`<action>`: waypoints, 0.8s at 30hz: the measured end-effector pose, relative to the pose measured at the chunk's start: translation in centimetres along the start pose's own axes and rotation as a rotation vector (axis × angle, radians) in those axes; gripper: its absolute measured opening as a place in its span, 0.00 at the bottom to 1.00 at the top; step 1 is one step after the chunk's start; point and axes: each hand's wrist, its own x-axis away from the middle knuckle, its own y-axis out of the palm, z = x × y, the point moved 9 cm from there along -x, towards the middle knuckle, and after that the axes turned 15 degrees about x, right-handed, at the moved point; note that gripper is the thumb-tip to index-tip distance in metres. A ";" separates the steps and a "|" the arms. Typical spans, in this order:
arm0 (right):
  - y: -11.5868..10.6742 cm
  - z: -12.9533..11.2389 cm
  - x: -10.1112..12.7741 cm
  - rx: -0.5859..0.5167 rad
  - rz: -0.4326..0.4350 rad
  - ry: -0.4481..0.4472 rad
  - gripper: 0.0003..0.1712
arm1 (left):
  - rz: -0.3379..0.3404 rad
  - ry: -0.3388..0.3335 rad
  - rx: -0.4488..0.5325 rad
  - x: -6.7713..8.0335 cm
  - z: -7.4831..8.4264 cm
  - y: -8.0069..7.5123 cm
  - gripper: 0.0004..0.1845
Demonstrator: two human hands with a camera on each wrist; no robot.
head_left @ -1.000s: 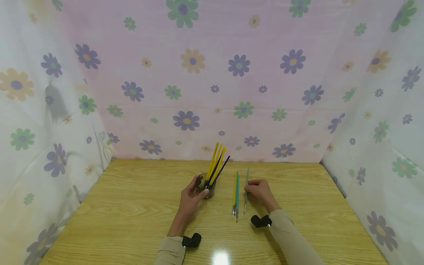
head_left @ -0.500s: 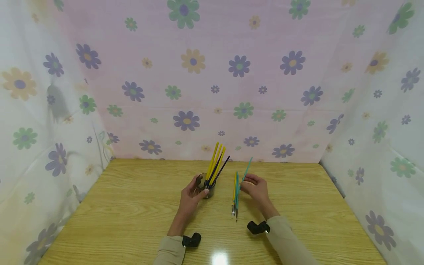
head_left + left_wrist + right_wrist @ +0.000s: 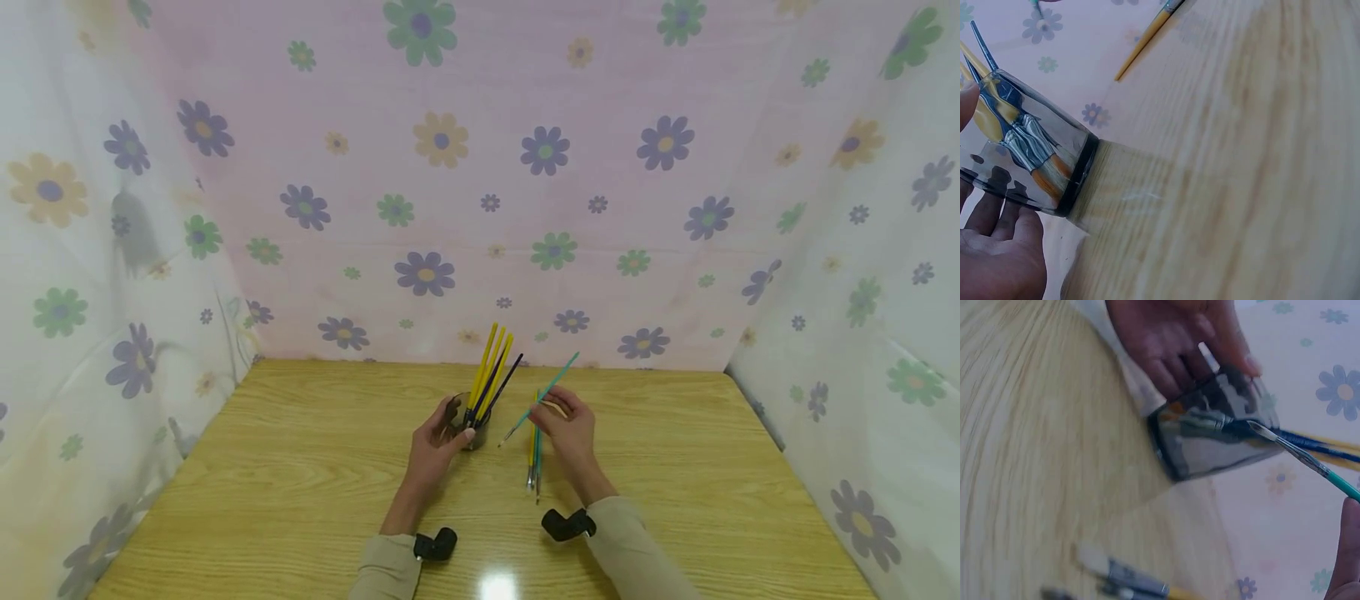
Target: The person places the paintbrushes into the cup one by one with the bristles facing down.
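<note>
My left hand [image 3: 431,457] grips a clear, dark-based glass [image 3: 1065,128] standing on the wooden table. Inside it, several yellow and dark blue paintbrushes [image 3: 480,367] lean to the right, bristles down. My right hand [image 3: 573,429] pinches a thin teal paintbrush [image 3: 558,375] between thumb and fingers. That brush slants, its bristle tip pointing down-left toward the glass. In the right wrist view, its ferrule [image 3: 1297,452] overlaps the glass rim. Under my right hand lie yellow and teal paintbrushes [image 3: 537,458], partly hidden by it.
The wooden table [image 3: 315,467] runs back to a flowered cloth [image 3: 450,208], which also hangs along both sides. Black camera mounts [image 3: 435,544] sit at the wrists. Light glares off the table's front [image 3: 498,583].
My right hand has lifted the teal paintbrush off the table and moved it left, over the lying brushes, tilting it toward the glass. My left hand stays on the glass.
</note>
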 end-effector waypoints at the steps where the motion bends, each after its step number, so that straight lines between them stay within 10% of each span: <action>1: 0.2 -0.3 0.1 -0.015 0.010 -0.009 0.18 | -0.001 -0.001 0.000 0.0 0.0 0.0 0.42; 24: 4.2 -2.2 -0.2 -0.050 0.090 -0.159 0.16 | -0.008 0.017 -0.005 -0.1 -0.1 -0.1 0.42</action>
